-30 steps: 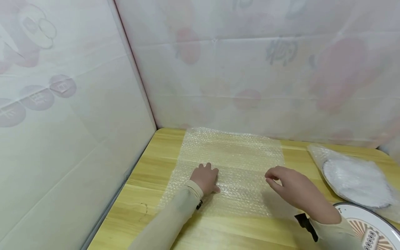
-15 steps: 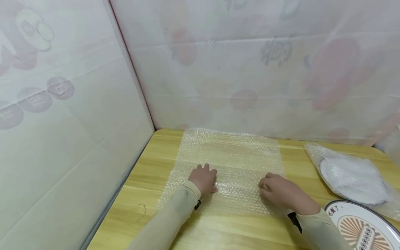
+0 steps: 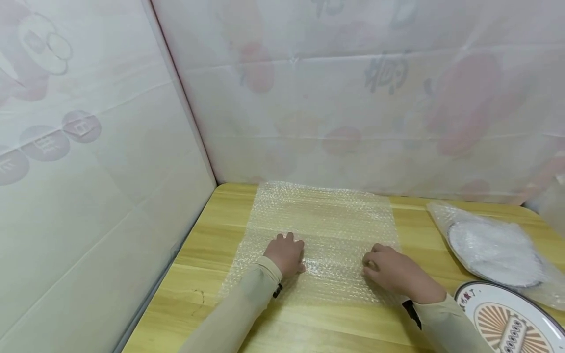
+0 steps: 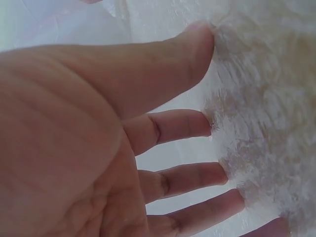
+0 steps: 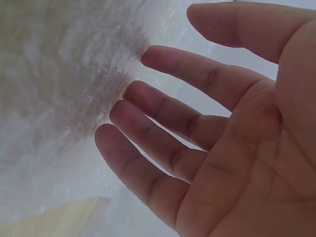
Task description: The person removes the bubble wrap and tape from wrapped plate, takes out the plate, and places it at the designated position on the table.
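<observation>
A sheet of clear bubble wrap [image 3: 326, 215] lies spread flat across the wooden table, reaching its back edge. On the left part of the sheet rests my left hand [image 3: 284, 255], fingers spread. In the left wrist view, its fingertips and thumb [image 4: 197, 54] touch the bubbly surface, with nothing held. My right hand [image 3: 399, 272] is over the right side of the sheet. The right wrist view shows its fingers [image 5: 163, 101] loosely extended, fingertips right at the bubble wrap, and the thumb held apart from them.
At the right, a plate in bubble wrap [image 3: 494, 250] sits on the table [image 3: 212, 274]. In front of it, beside my right forearm, is a bare dark-rimmed white plate [image 3: 472, 299] with a sunburst print. Printed sheeting [image 3: 309, 117] closes off the back and left.
My right hand has come down and slightly left onto the bubble wrap. My left hand stays in place on the sheet. The view has turned slightly right.
</observation>
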Tool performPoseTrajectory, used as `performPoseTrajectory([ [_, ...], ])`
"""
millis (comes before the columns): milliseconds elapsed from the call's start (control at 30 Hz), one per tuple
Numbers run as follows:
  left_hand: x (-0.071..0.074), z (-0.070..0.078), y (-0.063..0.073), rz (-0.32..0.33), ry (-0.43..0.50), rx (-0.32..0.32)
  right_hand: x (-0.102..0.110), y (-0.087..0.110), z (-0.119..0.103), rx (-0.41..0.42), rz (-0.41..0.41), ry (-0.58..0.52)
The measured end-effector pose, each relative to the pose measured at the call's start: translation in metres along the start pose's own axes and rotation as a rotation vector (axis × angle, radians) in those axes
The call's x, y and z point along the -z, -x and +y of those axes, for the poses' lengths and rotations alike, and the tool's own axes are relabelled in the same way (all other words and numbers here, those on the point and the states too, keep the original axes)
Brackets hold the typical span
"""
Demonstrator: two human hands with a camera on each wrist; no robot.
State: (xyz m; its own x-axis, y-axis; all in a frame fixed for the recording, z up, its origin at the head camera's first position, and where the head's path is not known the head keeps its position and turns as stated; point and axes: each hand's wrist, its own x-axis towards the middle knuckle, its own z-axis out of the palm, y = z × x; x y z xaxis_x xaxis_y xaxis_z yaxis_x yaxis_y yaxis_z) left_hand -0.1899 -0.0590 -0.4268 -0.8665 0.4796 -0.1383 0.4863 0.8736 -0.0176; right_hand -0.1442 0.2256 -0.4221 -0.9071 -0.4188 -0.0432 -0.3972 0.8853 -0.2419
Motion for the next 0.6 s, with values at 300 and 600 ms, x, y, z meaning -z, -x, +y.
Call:
performPoseTrajectory([
  [300,0.003,0.003,0.005,-0.004,0.044,0.005,0.008,0.004,-0.007,-0.025,-0.083,-0.037],
  [600,0.006,0.011,0.009,0.041,0.106,-0.089,0.010,0.004,-0.009,-0.064,-0.129,-0.057],
])
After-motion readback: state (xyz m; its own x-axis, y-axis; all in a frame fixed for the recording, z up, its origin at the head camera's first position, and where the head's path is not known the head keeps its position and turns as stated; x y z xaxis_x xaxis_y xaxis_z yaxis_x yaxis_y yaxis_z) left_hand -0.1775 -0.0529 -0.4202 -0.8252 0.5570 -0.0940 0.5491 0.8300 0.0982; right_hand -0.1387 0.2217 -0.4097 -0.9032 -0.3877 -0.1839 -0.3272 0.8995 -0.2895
